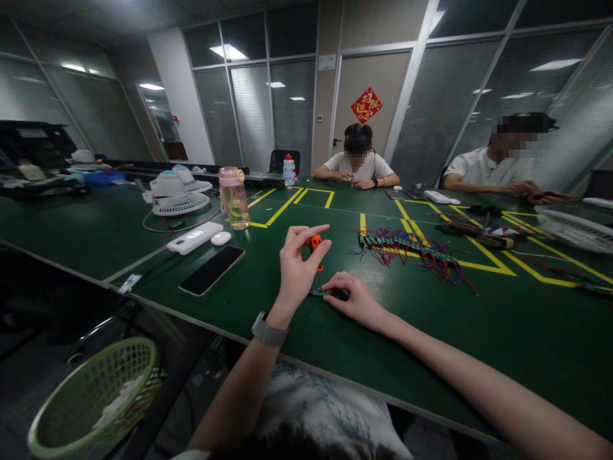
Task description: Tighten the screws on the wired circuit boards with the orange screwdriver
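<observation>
My left hand (297, 265) is raised over the table with a small orange-handled screwdriver (315, 243) between its bent fingers and thumb. The tool stands upright, its thin shaft reaching down to a small green circuit board (316, 293) lying on the table. Beside it, my right hand (352, 295) rests low, thumb and fingertips pinching the board's right end and covering part of it. To the right lies a long row of small green boards (402, 241) with red and blue wires sticking out.
Left of my hands lie a black phone (212, 271), a white power strip (195, 237), a pink-lidded bottle (234, 199) and white fans (179, 191). Yellow tape (483, 264) marks the green table (383, 345). Two people sit across. A green basket (96, 396) stands below left.
</observation>
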### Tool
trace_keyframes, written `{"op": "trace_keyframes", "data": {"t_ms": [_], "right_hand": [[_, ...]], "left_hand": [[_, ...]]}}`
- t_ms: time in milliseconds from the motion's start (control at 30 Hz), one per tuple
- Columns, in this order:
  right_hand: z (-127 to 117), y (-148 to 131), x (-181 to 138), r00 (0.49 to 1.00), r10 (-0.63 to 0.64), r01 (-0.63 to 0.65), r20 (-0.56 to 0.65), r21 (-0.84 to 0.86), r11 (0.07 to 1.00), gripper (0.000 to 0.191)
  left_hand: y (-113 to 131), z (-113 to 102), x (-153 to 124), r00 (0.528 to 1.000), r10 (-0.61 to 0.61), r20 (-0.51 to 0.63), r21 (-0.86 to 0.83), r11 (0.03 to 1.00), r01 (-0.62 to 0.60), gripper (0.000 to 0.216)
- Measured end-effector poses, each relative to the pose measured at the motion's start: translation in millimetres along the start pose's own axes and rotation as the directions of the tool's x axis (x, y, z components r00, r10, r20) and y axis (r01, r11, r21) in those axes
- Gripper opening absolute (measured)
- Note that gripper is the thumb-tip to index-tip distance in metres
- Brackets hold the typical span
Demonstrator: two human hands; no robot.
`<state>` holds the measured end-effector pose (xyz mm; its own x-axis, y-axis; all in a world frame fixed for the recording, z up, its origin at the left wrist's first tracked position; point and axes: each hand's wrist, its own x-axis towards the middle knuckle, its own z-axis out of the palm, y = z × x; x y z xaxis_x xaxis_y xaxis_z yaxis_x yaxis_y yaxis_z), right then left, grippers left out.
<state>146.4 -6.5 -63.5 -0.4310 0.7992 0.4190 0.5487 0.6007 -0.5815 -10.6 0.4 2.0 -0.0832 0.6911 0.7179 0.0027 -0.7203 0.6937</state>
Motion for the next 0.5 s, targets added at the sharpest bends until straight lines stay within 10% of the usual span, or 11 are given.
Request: {"op": "trace_keyframes", "data": {"t_ms": [233,500], "right_hand": [[-1.4,-1.8,0.1,1.0,0.007,-0.007,0.009,0.001,1.0,0.014],[-1.6,-2.4,0.4,1.0,0.005,-0.005,0.005,0.0,1.0,0.014]], "left_hand": [[-2.2,0.5,0.0,0.997,-0.063,0.043,-0.207,0.976,0.071,0.032],[-0.4,-2.3,0.4,1.0,0.008,0.007,-0.031,0.999,-0.008,0.026]]}}
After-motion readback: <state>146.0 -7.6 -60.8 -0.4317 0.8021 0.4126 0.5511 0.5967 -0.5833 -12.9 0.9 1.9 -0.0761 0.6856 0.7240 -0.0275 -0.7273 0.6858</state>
